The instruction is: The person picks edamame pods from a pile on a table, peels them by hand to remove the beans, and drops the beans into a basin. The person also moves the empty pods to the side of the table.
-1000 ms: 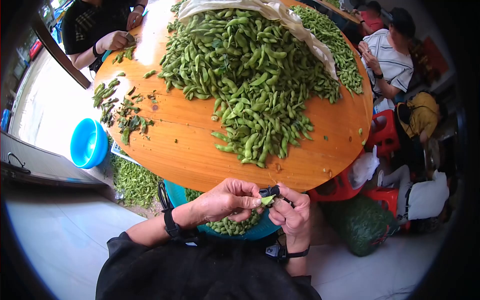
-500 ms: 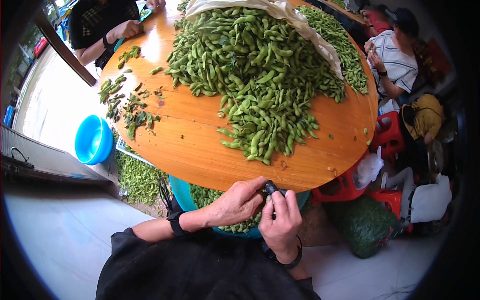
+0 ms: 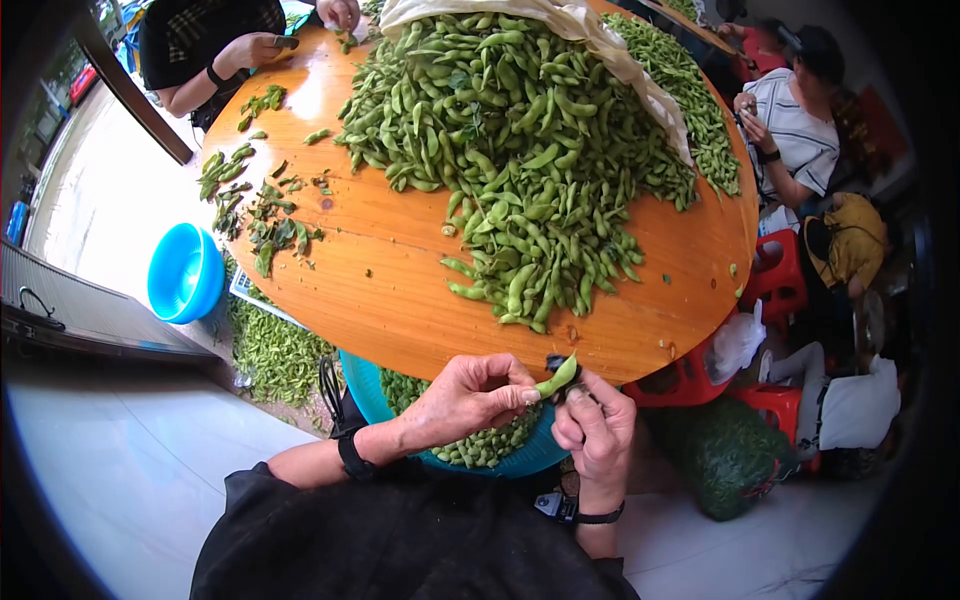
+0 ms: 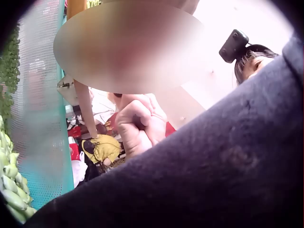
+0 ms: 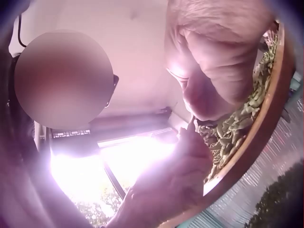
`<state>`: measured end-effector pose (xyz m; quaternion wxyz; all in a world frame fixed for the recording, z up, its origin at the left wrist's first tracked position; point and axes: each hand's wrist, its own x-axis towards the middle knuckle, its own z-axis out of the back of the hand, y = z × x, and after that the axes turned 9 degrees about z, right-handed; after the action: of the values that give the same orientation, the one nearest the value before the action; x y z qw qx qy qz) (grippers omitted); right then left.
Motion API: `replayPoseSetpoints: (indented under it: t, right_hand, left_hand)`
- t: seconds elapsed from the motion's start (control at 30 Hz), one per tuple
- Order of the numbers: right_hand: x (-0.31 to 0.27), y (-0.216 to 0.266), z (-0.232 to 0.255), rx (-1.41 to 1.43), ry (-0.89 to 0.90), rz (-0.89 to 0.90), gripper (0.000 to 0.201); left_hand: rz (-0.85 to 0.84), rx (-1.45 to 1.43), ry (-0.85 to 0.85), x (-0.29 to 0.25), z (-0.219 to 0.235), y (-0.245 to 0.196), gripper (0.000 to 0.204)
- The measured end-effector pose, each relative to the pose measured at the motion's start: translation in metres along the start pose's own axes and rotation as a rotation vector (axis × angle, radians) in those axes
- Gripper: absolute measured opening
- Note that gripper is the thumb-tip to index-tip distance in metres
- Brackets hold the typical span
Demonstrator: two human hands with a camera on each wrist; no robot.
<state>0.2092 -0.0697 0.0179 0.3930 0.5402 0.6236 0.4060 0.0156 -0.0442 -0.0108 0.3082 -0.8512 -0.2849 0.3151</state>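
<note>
The left hand's (image 3: pixel 462 403) thumb and finger pinch 1 pod (image 3: pixel 559 376) by its near end, seemingly to leave its tip exposed; the right hand's (image 3: pixel 600 432) fingers curl round a dark thing (image 3: pixel 556 363) beside it, near the table (image 3: pixel 400 315) and above the basin (image 3: pixel 362 388).

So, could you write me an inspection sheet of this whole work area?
Surface: wooden table, partly bare.
Job's things: heaped green pods, pale cloth along the heap's far edge; teal basket of pods below.
Clutter: leaf scraps on the table's left side.
Hands: left hand pinches one pod; right hand curls round a dark item, too unclear to name.
Cables: black cord left of the basket.
Surroundings: blue basin, left; red stools, right; other people nearby.
</note>
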Motion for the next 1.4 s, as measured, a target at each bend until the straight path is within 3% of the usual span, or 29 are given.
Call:
replayPoseSetpoints:
  t: [0.03, 0.27, 0.4, 0.5, 0.57, 0.6, 0.67, 0.8, 0.87, 0.9, 0.97, 1.03, 1.1, 1.13, 1.23, 1.27, 1.33, 1.4]
  right_hand:
    - [0.0, -0.002, 0.002, 0.029, 0.044, -0.072, 0.031]
    - [-0.004, -0.003, 0.003, 0.005, 0.086, -0.061, 0.028]
    - [-0.003, -0.006, -0.003, -0.062, 0.021, -0.082, 0.025]
    - [-0.005, -0.008, -0.003, -0.029, -0.002, -0.063, 0.024]
    - [-0.007, -0.013, 0.0, -0.057, 0.027, 0.013, 0.024]
    - [-0.007, -0.014, 0.0, -0.057, 0.026, 0.013, 0.024]
    - [-0.007, -0.016, -0.001, 0.08, 0.034, 0.057, 0.021]
    - [-0.005, -0.016, -0.005, 0.077, 0.0, 0.066, 0.017]
    - [-0.004, -0.011, -0.01, -0.288, -0.032, 0.062, 0.013]
    - [-0.004, -0.011, -0.011, -0.288, -0.033, 0.06, 0.013]
    - [-0.007, -0.012, -0.011, -0.641, 0.05, 0.197, 0.011]
    - [-0.01, -0.012, -0.008, -0.728, 0.076, 0.181, 0.013]
    - [-0.01, -0.013, -0.008, -0.853, 0.093, 0.231, 0.014]
    - [-0.009, -0.011, -0.011, -0.853, 0.093, 0.23, 0.014]
    - [-0.008, -0.007, -0.019, -1.005, 0.083, 0.362, 0.014]
    - [-0.008, -0.008, -0.018, -1.007, 0.072, 0.375, 0.014]
    - [-0.01, -0.009, -0.016, -1.009, 0.063, 0.387, 0.014]
    - [-0.01, -0.009, -0.015, -1.001, 0.009, 0.335, 0.014]
  left_hand:
    - [-0.041, 0.038, -0.022, 0.001, 0.0, 0.003, 0.013]
    - [-0.28, 0.392, -0.274, 0.001, -0.004, 0.009, 0.013]
    - [-0.274, 0.445, -0.303, 0.001, -0.005, 0.011, 0.013]
    - [-0.313, 0.44, -0.273, 0.002, -0.003, 0.014, 0.011]
    - [0.031, -0.104, -0.016, -0.002, -0.003, 0.008, 0.011]
    - [0.032, -0.104, -0.015, -0.001, -0.003, 0.008, 0.011]
    - [0.086, -0.353, 0.169, 0.001, -0.003, 0.01, 0.011]
    - [0.121, -0.345, 0.178, 0.001, 0.0, 0.008, 0.023]
    - [0.035, 0.062, 0.007, 0.0, 0.001, 0.007, 0.018]
    - [0.036, 0.062, 0.007, 0.0, 0.0, 0.007, 0.018]
    - [-0.275, 0.573, -0.274, -0.002, -0.006, 0.003, 0.025]
    - [-0.235, 0.629, -0.234, -0.004, -0.001, 0.001, 0.028]
    - [-0.546, 0.897, -0.215, 0.002, 0.004, 0.008, 0.028]
    - [-0.614, 0.982, -0.254, 0.002, 0.003, 0.01, 0.024]
    - [-0.632, 0.998, -0.256, 0.002, 0.003, 0.014, 0.024]
    - [-0.631, 0.997, -0.256, 0.001, 0.004, 0.01, 0.024]
    - [0.007, 0.531, -0.062, -0.004, 0.004, -0.006, 0.032]
    - [-0.031, 0.519, -0.005, -0.007, 0.006, -0.004, 0.033]
